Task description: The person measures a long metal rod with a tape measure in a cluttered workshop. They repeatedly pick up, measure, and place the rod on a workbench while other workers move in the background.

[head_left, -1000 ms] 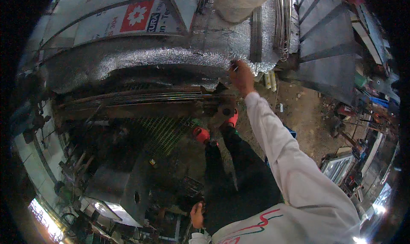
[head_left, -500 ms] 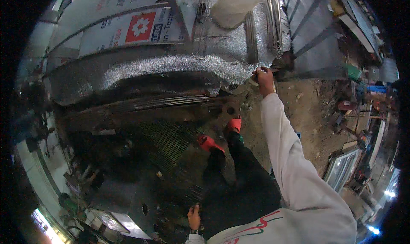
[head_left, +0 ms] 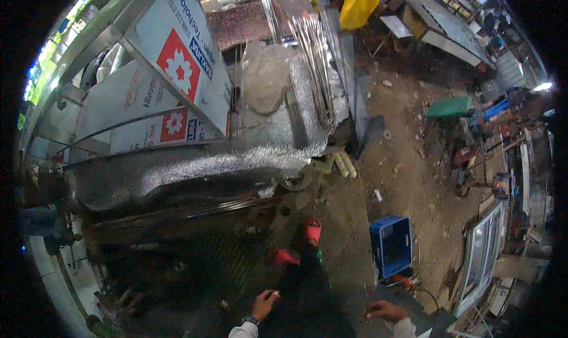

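Observation:
My left hand (head_left: 265,304) is low in the middle of the view, in front of my dark trousers. Its fingers are loosely bent, and nothing shows in them. To the right, my right hand (head_left: 384,310) is at the lower edge, fingers curled down in a pinch. A thin rod-like piece (head_left: 370,322) shows at its fingertips, faint and blurred. Both hands are well away from the bench (head_left: 207,167) covered with silvery foil. On it lie a bundle of thin metal rods (head_left: 313,66) and a cloudy plastic bag (head_left: 264,78).
A metal frame with film-covered sheet panels (head_left: 177,60) stands on the bench's left. A blue crate (head_left: 391,247) is on the ground right of my feet. Farther right are a green piece (head_left: 448,107), a framed glass panel (head_left: 480,258) and scattered scrap. A yellow bag (head_left: 360,5) is at the back.
My right hand has left the rods at the bench edge and come back low near my body. The view has shifted, showing the blue crate and more of the far side.

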Tool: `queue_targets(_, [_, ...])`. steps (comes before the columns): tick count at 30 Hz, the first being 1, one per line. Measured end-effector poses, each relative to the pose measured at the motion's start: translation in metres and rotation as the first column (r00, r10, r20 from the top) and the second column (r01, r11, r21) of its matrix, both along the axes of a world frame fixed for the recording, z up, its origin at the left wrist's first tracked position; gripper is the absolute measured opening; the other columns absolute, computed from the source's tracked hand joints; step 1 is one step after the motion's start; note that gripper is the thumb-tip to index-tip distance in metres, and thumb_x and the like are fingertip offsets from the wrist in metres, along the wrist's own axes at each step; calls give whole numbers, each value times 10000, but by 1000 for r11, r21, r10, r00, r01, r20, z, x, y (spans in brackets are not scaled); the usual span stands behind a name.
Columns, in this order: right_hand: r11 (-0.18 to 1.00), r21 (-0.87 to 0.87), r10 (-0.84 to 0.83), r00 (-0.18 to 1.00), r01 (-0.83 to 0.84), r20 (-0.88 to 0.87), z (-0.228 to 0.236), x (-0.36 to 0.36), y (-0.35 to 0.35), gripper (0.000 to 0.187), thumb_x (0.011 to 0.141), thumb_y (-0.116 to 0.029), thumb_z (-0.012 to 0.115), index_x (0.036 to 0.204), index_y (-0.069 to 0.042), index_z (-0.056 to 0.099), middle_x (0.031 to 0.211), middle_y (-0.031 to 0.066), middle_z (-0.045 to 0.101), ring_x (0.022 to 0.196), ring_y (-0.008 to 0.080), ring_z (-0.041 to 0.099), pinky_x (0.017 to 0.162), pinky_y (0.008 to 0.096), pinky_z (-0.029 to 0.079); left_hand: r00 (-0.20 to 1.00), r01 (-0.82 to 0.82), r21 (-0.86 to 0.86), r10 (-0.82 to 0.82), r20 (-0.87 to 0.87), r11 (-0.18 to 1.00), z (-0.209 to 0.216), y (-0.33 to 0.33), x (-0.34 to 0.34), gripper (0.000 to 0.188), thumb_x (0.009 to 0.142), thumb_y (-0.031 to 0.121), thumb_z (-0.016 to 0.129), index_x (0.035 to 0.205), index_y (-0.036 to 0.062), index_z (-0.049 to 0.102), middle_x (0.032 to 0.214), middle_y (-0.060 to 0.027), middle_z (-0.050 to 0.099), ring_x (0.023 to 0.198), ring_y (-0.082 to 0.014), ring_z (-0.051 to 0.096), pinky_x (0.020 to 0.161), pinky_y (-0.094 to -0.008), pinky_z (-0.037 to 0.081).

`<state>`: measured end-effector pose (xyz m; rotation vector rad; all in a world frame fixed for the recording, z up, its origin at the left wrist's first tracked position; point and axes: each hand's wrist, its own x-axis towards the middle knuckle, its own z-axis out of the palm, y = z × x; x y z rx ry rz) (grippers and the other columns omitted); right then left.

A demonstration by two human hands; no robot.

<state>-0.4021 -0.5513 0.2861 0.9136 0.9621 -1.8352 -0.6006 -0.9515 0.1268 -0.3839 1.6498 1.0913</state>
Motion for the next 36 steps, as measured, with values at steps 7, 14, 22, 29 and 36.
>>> queue_targets(7, [623, 618, -446, 867, 480, -225, 0, -30, 19, 340, 907, -178, 688, 1185, 7, 627, 944, 70, 662, 804, 134, 592, 732, 282, 486, 921, 313, 180, -251, -298, 933, 5, 151, -61, 450, 969, 441, 581, 1076, 17, 682, 965, -56, 700, 857, -160, 638, 798, -326, 496])
queue_targets(14, [769, 621, -323, 930, 151, 174, 71, 161, 76, 300, 912, -124, 668, 1187, -8, 642, 914, 42, 633, 766, 98, 554, 672, 259, 481, 994, -98, 617, 111, 18, 781, 8, 368, -161, 631, 995, 503, 493, 1447, 67, 438, 1376, -36, 533, 1161, -184, 564, 989, -359, 435])
queue_targets(22, [720, 643, -132, 858, -261, 496, 139, 252, 257, 295, 897, -120, 677, 1165, -1, 645, 907, 45, 644, 776, 116, 572, 695, 284, 491, 599, -720, 530, 787, 147, 449, -39, 483, -171, 288, 993, 369, 534, 1107, 107, 574, 938, -68, 655, 790, -206, 637, 721, -378, 536])
queue_targets(29, [567, 665, 89, 838, -487, 538, 153, 239, 457, 291, 885, -117, 686, 1146, 5, 648, 902, 49, 654, 785, 133, 587, 714, 306, 500, 491, -815, 323, 870, -54, 480, -82, 401, -129, 175, 1004, 161, 524, 1149, 65, 548, 980, -106, 666, 805, -223, 655, 721, -382, 568])
queue_targets(36, [461, 683, 378, 822, -566, 426, 116, 171, 544, 286, 872, -113, 694, 1127, 11, 651, 896, 52, 663, 794, 149, 603, 734, 327, 508, 699, -698, 135, 710, -84, 703, -63, 363, -124, 197, 1003, 207, 550, 1109, 44, 581, 1027, -99, 675, 932, -227, 663, 785, -390, 560])
